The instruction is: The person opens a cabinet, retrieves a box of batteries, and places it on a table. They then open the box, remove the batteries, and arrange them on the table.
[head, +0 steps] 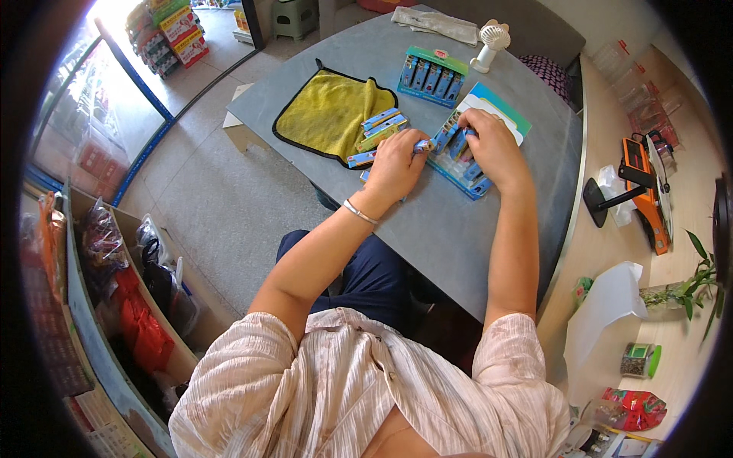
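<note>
My left hand (397,163), with a metal bangle at the wrist, has its fingers closed on a blue lighter (424,146). My right hand (491,140) is over a display box of lighters (452,182), its fingertips at a blue lighter (460,144); whether they grip it is hard to tell. The box's white and blue lid flap (515,117) lies open behind that hand. Several blue and yellow lighters (382,131) lie on a yellow cloth with black edging (326,109), left of my left hand. A second display box (432,77), with lighters standing in a row, is farther back.
A small white fan (489,46) and a folded cloth (435,25) stand and lie at the back of the grey table (441,229). On the right, a wooden counter (558,309) holds an orange device (644,194), a plant and a jar. Bagged goods (137,320) fill shelving at left.
</note>
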A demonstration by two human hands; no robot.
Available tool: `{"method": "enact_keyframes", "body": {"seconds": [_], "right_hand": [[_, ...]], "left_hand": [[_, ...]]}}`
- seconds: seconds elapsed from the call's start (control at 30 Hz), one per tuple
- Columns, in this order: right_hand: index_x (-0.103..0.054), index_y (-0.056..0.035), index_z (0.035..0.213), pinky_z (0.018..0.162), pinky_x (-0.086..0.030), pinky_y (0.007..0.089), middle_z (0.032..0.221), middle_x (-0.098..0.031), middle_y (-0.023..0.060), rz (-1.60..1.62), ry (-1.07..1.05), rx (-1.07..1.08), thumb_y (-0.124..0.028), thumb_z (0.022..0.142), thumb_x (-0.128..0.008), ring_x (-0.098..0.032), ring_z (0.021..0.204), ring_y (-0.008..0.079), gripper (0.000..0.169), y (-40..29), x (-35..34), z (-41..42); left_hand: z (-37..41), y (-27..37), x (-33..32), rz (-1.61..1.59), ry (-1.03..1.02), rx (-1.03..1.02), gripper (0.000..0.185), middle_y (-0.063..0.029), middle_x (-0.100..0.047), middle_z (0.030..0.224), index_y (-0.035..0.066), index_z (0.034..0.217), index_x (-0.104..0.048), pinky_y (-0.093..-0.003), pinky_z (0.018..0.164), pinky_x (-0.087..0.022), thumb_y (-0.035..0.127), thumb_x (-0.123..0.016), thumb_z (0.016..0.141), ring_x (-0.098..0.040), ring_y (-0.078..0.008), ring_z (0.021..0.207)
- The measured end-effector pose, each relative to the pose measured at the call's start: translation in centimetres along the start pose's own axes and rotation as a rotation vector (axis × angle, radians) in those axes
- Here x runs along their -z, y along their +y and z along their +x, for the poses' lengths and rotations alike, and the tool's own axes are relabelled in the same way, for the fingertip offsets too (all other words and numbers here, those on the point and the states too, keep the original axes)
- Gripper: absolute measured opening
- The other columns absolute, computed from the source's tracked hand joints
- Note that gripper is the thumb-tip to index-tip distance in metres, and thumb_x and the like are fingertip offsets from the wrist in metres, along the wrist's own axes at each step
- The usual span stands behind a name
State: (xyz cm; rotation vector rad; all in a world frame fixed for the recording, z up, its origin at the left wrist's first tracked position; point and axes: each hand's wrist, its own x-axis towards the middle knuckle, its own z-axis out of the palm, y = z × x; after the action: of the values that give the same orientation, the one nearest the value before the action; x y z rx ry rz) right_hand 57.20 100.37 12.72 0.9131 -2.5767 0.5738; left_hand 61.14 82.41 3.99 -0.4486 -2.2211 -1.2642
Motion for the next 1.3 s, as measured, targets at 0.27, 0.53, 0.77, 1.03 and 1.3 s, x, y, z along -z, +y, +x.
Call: {"method": "enact_keyframes", "body": {"seconds": [0.27, 0.53, 0.77, 1.03, 1.3], "right_hand": [[-0.053, 0.0036, 0.086, 0.065, -0.055, 0.0329, 0.091, -0.053, 0.0117, 0.066, -0.024, -0.062, 0.012, 0.073, -0.047, -0.059, 0.080, 0.0262, 0.016, 0.2, -0.4, 0.1], [-0.053, 0.0030, 0.085, 0.059, -0.053, 0.0291, 0.085, -0.052, 0.0082, 0.257, -0.071, -0.149, 0.009, 0.076, -0.055, -0.058, 0.072, 0.0169, 0.011, 0.1, -0.1, 0.2], [-0.057, -0.0006, 0.086, 0.076, -0.048, 0.0389, 0.091, -0.059, 0.0128, 0.084, -0.015, -0.144, 0.000, 0.076, -0.062, -0.059, 0.084, 0.0297, 0.011, -0.1, -0.8, 0.3], [-0.066, -0.0039, 0.095, 0.073, -0.048, 0.0381, 0.087, -0.063, 0.0109, -0.052, -0.039, -0.122, -0.011, 0.077, -0.068, -0.061, 0.083, 0.0272, 0.019, 0.0, 0.8, -0.3], [-0.064, -0.0003, 0.098, 0.066, -0.046, 0.0259, 0.083, -0.063, 0.0077, 0.612, -0.281, -0.195, -0.011, 0.083, -0.065, -0.055, 0.071, 0.0108, 0.018, -3.8, 0.2, 0.4]], "left_hand": [[0.1, 0.8, 0.5, -0.069, -0.129, 0.114, 0.021, -0.0219, -0.061, 0.087, 0.003, 0.100, -0.056, -0.0449, 0.072, -0.045, 0.022, -0.057, 0.090, -0.058, -0.0411, 0.086], [-0.1, 0.5, 0.4, -0.095, -0.170, 0.098, 0.023, -0.0217, -0.061, 0.083, 0.003, 0.101, -0.056, -0.0446, 0.069, -0.045, 0.023, -0.057, 0.091, -0.059, -0.0412, 0.082], [-0.4, 0.2, 0.1, -0.099, -0.182, 0.058, 0.023, -0.0206, -0.060, 0.080, 0.003, 0.102, -0.055, -0.0439, 0.068, -0.045, 0.022, -0.058, 0.090, -0.058, -0.0408, 0.080], [-0.3, 0.3, 0.2, -0.136, -0.022, 0.053, 0.023, -0.0197, -0.060, 0.084, 0.002, 0.101, -0.055, -0.0422, 0.070, -0.046, 0.020, -0.061, 0.089, -0.058, -0.0403, 0.081], [-0.4, 0.5, 0.6, -0.178, -0.059, 0.018, 0.027, -0.0179, -0.060, 0.094, 0.003, 0.108, -0.057, -0.0384, 0.075, -0.047, 0.018, -0.064, 0.087, -0.060, -0.0346, 0.087]]}}
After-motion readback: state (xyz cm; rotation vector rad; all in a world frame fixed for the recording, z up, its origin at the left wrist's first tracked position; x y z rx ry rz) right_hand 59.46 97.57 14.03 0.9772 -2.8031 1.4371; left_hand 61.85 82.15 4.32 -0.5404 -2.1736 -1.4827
